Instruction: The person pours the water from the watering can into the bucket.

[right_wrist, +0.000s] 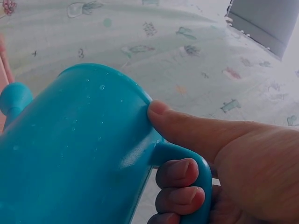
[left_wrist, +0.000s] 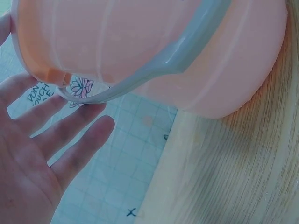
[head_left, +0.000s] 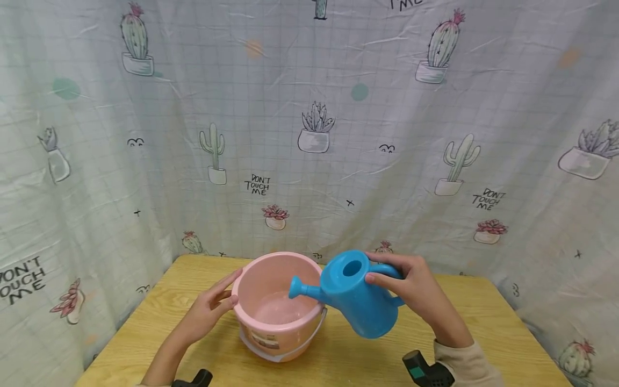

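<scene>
A blue watering can is tilted to the left, its spout reaching over the rim of a pink bucket. My right hand grips the can's handle; in the right wrist view the fingers curl round the handle and the thumb lies against the can's upper edge. Water drops dot the can's side. At the bucket's left rim rests my left hand. Its fingers look spread and nearly straight near the bucket's white carrying handle.
The bucket stands on a yellow wood-grain table. Behind and at both sides hangs a pale curtain printed with cacti. Black devices are worn on the wrists.
</scene>
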The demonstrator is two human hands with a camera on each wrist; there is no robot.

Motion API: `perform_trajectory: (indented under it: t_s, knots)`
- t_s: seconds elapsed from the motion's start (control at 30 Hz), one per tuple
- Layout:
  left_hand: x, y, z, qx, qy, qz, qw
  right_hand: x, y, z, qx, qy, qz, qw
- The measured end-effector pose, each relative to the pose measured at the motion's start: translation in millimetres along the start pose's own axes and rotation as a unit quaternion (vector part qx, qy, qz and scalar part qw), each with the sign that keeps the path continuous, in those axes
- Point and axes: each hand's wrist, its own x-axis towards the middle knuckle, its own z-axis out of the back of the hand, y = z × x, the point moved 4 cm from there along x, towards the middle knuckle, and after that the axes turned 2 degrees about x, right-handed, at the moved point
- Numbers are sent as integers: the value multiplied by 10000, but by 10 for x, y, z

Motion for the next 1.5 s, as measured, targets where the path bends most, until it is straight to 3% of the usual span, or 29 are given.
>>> perform_trajectory:
  t_s: [0.3,0.63,0.93,1.27,1.5]
  knots:
    - [0,4,-11,-57,-75,83,9999,6,-1,0,-53,-6,-88,9999]
    - [-5,-21,11,49,-5,-150,9999,43,17,-6,-139,25,-90,9999]
    - [-1,-26,14,129,-48,-184,9997,41,10,-4,-90,61,-151,9998]
    - [37,-34,24,341,-88,-103,9993,68,74,21,-248,70,-67,9996]
    - [-1,-13,11,212,-106,42,9997,100,111,8,-432,161,-18,9989]
